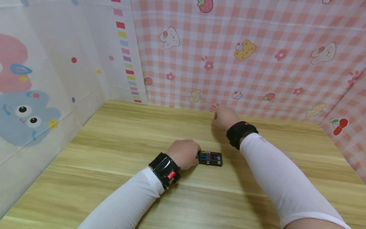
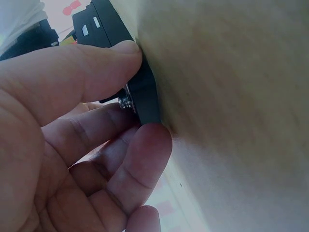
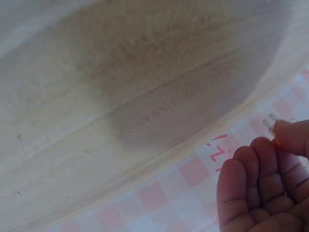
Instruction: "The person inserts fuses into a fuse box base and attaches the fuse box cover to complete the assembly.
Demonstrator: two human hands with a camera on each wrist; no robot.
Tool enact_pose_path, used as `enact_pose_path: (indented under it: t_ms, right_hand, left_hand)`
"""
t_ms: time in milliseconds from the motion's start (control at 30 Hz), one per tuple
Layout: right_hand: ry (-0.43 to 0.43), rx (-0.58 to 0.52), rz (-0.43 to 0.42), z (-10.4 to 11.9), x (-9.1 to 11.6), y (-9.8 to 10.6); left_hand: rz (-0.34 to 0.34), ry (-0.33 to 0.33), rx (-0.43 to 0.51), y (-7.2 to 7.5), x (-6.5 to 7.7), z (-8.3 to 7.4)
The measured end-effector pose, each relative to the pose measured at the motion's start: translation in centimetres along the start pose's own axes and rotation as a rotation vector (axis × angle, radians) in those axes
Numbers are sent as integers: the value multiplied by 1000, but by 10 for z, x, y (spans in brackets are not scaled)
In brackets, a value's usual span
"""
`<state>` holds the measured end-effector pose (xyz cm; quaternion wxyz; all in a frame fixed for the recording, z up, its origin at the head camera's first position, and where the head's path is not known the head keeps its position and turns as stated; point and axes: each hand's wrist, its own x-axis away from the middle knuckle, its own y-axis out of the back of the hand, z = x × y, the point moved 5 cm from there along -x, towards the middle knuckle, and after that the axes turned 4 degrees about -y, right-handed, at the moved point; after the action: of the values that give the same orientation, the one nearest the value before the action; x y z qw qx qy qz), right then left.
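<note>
A small black box (image 1: 210,158) with blue, red and green parts and a metal stud on top lies on the wooden table (image 1: 120,133). My left hand (image 1: 184,154) grips its left end. In the left wrist view the thumb (image 2: 111,63) and a finger (image 2: 149,150) pinch the black box (image 2: 145,92) by its edges. My right hand (image 1: 226,118) hovers farther back, close to the pink checked wall. Its fingers (image 3: 251,174) are curled, and a tiny clear piece (image 3: 269,122) with an orange tint is pinched at the fingertips.
Pink checked cloth with cartoon prints (image 1: 246,57) closes off the back and right of the table. A white printed sheet (image 1: 43,89) closes the left. Both forearms wear white sleeves and black wrist straps.
</note>
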<state>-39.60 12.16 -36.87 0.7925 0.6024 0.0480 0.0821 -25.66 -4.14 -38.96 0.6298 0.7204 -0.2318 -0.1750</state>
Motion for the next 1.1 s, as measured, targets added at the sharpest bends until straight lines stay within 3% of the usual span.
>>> enact_pose_path:
  t_ms: [200, 533, 867, 1100]
  right_hand:
    - [-46, -15, -31, -7, 10, 1]
    - [-75, -53, -8, -15, 22, 2]
    - [-54, -52, -45, -16, 30, 4]
    - [-81, -66, -22, -19, 36, 2]
  left_hand:
    - [3, 11, 9, 1, 0, 0]
    - [1, 10, 7, 0, 0, 0]
    - [2, 21, 23, 0, 1, -1]
    - [2, 23, 32, 0, 0, -2]
